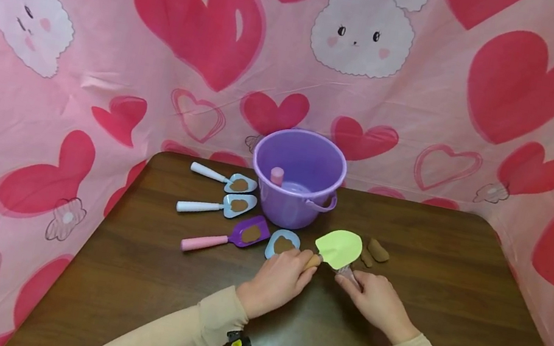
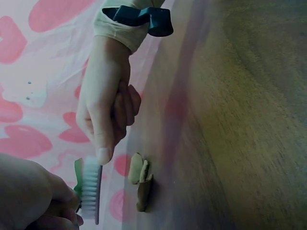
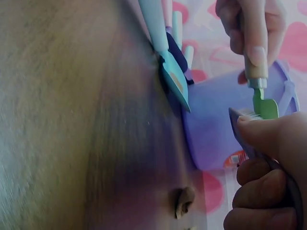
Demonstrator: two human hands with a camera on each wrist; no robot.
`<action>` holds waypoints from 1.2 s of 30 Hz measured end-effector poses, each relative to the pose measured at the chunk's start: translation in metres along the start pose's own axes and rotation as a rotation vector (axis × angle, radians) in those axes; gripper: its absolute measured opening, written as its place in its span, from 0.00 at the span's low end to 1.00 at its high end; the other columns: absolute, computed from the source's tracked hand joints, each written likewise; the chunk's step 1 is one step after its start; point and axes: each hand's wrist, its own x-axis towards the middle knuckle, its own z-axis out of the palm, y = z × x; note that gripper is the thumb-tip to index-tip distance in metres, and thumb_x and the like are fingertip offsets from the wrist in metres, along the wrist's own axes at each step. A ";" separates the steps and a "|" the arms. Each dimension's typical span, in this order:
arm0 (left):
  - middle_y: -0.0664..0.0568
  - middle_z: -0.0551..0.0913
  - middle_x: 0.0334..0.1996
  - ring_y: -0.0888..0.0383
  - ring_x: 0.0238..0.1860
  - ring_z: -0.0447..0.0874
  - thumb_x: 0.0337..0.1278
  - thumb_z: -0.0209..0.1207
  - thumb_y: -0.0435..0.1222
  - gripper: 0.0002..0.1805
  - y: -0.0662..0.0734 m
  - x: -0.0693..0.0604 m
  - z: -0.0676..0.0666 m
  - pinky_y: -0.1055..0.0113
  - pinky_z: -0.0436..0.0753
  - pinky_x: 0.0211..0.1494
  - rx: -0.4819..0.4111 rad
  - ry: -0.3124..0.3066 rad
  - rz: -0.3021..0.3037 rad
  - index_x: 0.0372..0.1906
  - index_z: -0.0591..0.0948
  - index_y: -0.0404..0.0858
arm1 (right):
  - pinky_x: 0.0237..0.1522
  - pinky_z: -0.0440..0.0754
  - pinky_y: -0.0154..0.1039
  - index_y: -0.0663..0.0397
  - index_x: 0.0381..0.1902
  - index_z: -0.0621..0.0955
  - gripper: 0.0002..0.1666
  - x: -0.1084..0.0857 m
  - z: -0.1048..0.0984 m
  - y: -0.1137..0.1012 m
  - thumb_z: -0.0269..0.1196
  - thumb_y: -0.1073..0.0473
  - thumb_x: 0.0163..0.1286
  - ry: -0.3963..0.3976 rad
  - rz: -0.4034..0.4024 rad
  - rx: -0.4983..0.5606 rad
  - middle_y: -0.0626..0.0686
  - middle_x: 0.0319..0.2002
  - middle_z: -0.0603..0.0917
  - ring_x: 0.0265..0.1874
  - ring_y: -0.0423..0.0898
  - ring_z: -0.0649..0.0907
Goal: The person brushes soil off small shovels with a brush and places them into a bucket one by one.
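Observation:
My left hand [image 1: 276, 281] grips the wooden handle [image 3: 256, 70] of a trowel with a lime-green blade [image 1: 338, 247], lifted above the table. In my right hand [image 1: 382, 306] is a brush [image 2: 91, 191] with white bristles and a dark back. The bristles lie close against the blade in the left wrist view; whether they touch it I cannot tell. Brown clay-like lumps [image 1: 378, 251] rest on the table just beyond the blade. Beside the left hand lies a light blue trowel [image 1: 284, 242] with a brown patch on its blade.
A purple bucket [image 1: 289, 207] stands at the back, a pink cylindrical end [image 1: 276, 176] showing inside. To its left lie two light blue trowels [image 1: 240, 184] with white handles and a purple scoop [image 1: 251, 232] with a pink handle, all bearing brown patches. Printed cloth [image 1: 436, 90] surrounds the table.

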 end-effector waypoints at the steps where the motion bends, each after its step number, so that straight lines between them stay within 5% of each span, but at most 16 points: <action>1: 0.53 0.75 0.26 0.57 0.29 0.80 0.73 0.62 0.38 0.07 0.000 0.000 -0.001 0.64 0.77 0.28 -0.004 -0.001 0.003 0.38 0.78 0.40 | 0.23 0.64 0.35 0.43 0.19 0.70 0.26 0.000 -0.002 0.001 0.64 0.42 0.75 0.003 0.007 -0.005 0.39 0.17 0.62 0.17 0.37 0.65; 13: 0.54 0.73 0.25 0.57 0.29 0.78 0.71 0.62 0.37 0.08 -0.005 -0.001 0.001 0.64 0.77 0.29 -0.024 0.000 0.009 0.35 0.76 0.40 | 0.22 0.67 0.40 0.51 0.21 0.74 0.25 0.001 -0.011 0.017 0.65 0.45 0.75 0.084 0.080 -0.034 0.46 0.17 0.69 0.18 0.43 0.69; 21: 0.53 0.76 0.29 0.56 0.32 0.79 0.73 0.62 0.39 0.08 -0.005 0.005 0.004 0.63 0.79 0.34 -0.045 -0.013 -0.046 0.40 0.77 0.39 | 0.23 0.65 0.35 0.42 0.22 0.74 0.24 0.001 -0.003 0.011 0.62 0.39 0.76 -0.028 0.012 -0.001 0.40 0.17 0.65 0.17 0.37 0.67; 30: 0.53 0.74 0.26 0.55 0.30 0.79 0.72 0.61 0.37 0.07 -0.006 0.003 0.000 0.63 0.77 0.31 -0.021 0.000 0.006 0.37 0.76 0.40 | 0.22 0.67 0.39 0.50 0.21 0.76 0.26 0.003 -0.016 0.017 0.65 0.41 0.75 0.089 0.058 -0.038 0.45 0.18 0.71 0.18 0.43 0.70; 36: 0.53 0.74 0.27 0.58 0.30 0.77 0.73 0.61 0.38 0.07 -0.005 0.001 -0.002 0.66 0.76 0.30 -0.036 -0.029 0.002 0.37 0.78 0.40 | 0.23 0.67 0.40 0.48 0.21 0.73 0.26 0.002 -0.016 0.022 0.63 0.42 0.76 0.081 0.081 -0.044 0.46 0.17 0.70 0.18 0.43 0.69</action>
